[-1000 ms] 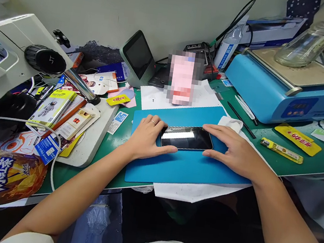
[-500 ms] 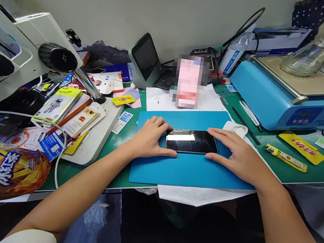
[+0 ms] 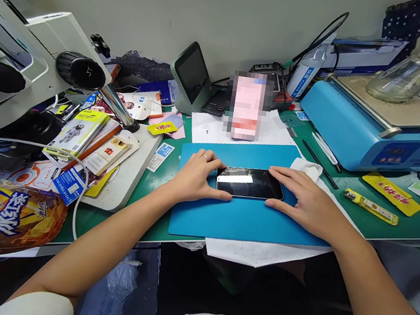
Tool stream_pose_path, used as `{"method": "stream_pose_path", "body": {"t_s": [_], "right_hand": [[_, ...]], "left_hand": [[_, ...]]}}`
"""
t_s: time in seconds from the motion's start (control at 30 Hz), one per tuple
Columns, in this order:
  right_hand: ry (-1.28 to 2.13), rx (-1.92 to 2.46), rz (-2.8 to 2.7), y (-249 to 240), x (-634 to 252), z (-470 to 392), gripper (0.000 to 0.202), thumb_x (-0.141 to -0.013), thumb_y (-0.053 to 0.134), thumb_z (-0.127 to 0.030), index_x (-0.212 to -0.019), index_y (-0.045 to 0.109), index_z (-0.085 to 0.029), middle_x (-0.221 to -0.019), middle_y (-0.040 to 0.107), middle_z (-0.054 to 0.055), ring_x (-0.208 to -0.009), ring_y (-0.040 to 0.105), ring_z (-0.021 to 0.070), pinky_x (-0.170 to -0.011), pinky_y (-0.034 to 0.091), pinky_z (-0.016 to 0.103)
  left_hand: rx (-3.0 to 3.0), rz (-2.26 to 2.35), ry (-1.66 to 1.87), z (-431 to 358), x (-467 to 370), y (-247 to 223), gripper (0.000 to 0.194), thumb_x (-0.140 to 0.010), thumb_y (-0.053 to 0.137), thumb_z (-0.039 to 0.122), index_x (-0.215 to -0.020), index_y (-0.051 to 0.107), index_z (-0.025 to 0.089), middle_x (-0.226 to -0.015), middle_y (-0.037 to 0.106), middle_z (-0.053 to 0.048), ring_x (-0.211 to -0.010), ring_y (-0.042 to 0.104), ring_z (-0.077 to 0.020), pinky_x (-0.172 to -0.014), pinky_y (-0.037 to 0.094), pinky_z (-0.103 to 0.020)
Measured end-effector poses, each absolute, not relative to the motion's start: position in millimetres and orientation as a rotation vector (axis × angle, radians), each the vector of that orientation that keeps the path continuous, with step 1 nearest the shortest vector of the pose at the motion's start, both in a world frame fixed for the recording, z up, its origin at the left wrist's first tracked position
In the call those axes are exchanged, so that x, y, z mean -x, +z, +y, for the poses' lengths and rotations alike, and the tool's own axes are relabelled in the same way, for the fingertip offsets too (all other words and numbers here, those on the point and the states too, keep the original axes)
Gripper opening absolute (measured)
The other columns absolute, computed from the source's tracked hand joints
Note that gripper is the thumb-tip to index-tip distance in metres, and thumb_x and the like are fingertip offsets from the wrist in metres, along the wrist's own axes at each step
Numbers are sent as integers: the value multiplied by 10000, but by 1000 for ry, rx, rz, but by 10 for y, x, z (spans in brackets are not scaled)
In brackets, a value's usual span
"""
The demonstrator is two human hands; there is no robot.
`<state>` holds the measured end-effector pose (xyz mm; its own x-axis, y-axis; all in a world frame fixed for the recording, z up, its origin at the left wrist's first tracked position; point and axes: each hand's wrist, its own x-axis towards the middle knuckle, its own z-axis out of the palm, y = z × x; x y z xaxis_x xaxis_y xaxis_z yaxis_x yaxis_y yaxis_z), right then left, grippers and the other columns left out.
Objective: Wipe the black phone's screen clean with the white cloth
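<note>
A smartphone (image 3: 250, 183) with a dark, glossy screen lies face up and sideways on a blue mat (image 3: 232, 223). My left hand (image 3: 199, 177) grips its left end, thumb along the near edge and fingers at the far edge; a ring is on one finger. At the other end, my right hand (image 3: 298, 196) holds the phone the same way, thumb near and fingers far. A bright reflection crosses the upper part of the screen. Behind the mat stands a pinkish upright object (image 3: 246, 108), blurred out by pixels.
A microscope (image 3: 77, 71) and a pile of boxes (image 3: 80, 134) fill the left. An iced tea bottle (image 3: 6, 217) lies near the front edge. Right of the mat are a white cloth (image 3: 306, 167), a black pen (image 3: 320, 164), a yellow lighter (image 3: 371, 207) and a blue machine (image 3: 369, 133) bearing a glass jar (image 3: 409, 76).
The camera view has shifted slightly, so the whole scene sits a little farther right. Both hands keep their hold on the phone, which stays in place on the mat.
</note>
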<state>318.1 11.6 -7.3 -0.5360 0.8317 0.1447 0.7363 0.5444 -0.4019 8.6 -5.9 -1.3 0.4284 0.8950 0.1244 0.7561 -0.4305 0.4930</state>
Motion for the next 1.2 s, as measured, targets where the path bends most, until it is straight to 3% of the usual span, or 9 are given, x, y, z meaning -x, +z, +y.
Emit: {"method": "stream_pose_path", "body": {"t_s": [0.27, 0.53, 0.7, 0.87, 0.97, 1.2], "right_hand": [[467, 1284, -2461, -22, -3172, 138, 716, -880, 554, -692, -1451, 563, -258, -1498, 557, 137, -1351, 520, 404, -1077, 478, 602], [468, 1139, -2437, 162, -2726, -97, 512, -882, 588, -666, -1171, 715, -262, -1512, 544, 116, -1430, 433, 408, -1123, 420, 620], [444, 1116, -2505, 119, -2430, -193, 556, -883, 569, -692, -1180, 704, -242, -1540, 515, 129, -1486, 353, 400, -1159, 350, 645], [391, 1127, -2565, 4, -2447, -156, 545, -921, 566, -626, -1286, 645, -230, -1559, 492, 139, -1500, 333, 392, -1193, 246, 688], [386, 1124, -2566, 5, -2489, -136, 496, -933, 559, -605, -1257, 658, -242, -1565, 484, 137, -1507, 321, 387, -1199, 229, 690], [417, 1179, -2580, 89, -2367, -125, 646, -865, 522, -757, -1238, 661, -248, -1669, 310, 135, -1561, 122, 415, -1192, 158, 734]], "left_hand": [[-2327, 1443, 532, -61, -114, 2, 677, -697, 771, 718, -1125, 634, 212, -1078, 585, -70, -1042, 519, -298, -884, 464, -447], [-2341, 1443, 539, -65, -118, 2, 655, -694, 781, 706, -1104, 622, 221, -1079, 589, -73, -1049, 526, -306, -884, 465, -447], [-2357, 1424, 572, -67, -113, -6, 666, -704, 784, 694, -1111, 625, 192, -1057, 590, -72, -1011, 536, -291, -874, 470, -444], [-2383, 1418, 552, -66, -104, 4, 651, -717, 781, 688, -1127, 626, 206, -1086, 608, -76, -1028, 542, -290, -915, 461, -449], [-2393, 1411, 541, -64, -100, 4, 656, -720, 771, 700, -1134, 622, 213, -1109, 614, -81, -1035, 545, -293, -937, 453, -461], [-2393, 1431, 564, -80, -103, -15, 651, -723, 783, 674, -1129, 631, 188, -1069, 595, -88, -998, 529, -287, -881, 468, -437]]}}
